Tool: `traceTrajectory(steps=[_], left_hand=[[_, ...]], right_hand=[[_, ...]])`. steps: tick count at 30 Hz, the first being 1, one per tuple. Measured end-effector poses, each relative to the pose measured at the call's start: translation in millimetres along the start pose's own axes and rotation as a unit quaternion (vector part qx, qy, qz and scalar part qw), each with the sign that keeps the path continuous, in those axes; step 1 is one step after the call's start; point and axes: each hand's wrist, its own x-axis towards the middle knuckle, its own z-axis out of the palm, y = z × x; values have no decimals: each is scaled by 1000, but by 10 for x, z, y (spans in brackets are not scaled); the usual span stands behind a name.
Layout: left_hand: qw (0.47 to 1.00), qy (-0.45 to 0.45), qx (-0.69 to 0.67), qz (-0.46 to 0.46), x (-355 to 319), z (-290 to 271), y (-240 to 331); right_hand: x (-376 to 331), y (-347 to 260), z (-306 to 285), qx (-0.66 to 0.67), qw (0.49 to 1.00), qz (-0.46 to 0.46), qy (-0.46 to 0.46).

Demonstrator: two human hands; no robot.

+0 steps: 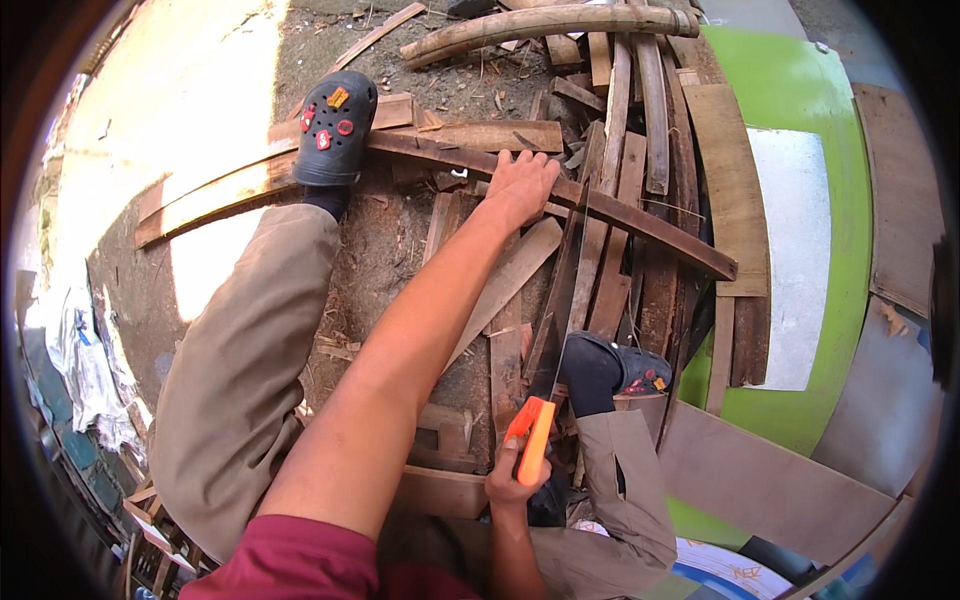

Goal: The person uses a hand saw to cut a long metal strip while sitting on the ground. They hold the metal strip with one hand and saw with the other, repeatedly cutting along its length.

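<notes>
My left hand [523,185] is closed over a long dark wooden strip [660,232], pressing on it near its middle. The strip slants across the wood pile, from my forward shoe [335,130] down to the right. My right hand [512,482] grips the orange handle of a handsaw [539,442] close to my body. Its long thin blade points away from me and meets the strip just right of my left hand. How deep the teeth sit in the wood I cannot tell.
Loose planks [608,190] and offcuts lie heaped under the strip. A curved wooden piece [550,25] crosses the far side. My other shoe [640,370] rests among boards on the right, beside a green panel [800,400]. Sunlit ground [220,80] lies at the left.
</notes>
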Motion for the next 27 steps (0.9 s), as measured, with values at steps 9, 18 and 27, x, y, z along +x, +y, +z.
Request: traceTrajectory(steps=[9, 18, 27], left_hand=[[1000, 11, 8, 9, 32, 36, 57], [1000, 6, 5, -10, -13, 66, 30], [999, 20, 23, 19, 63, 9, 77]], right_hand=[[223, -277, 607, 42, 998, -35, -22], [22, 20, -25, 32, 999, -10, 10], [2498, -344, 711, 126, 987, -23, 92]])
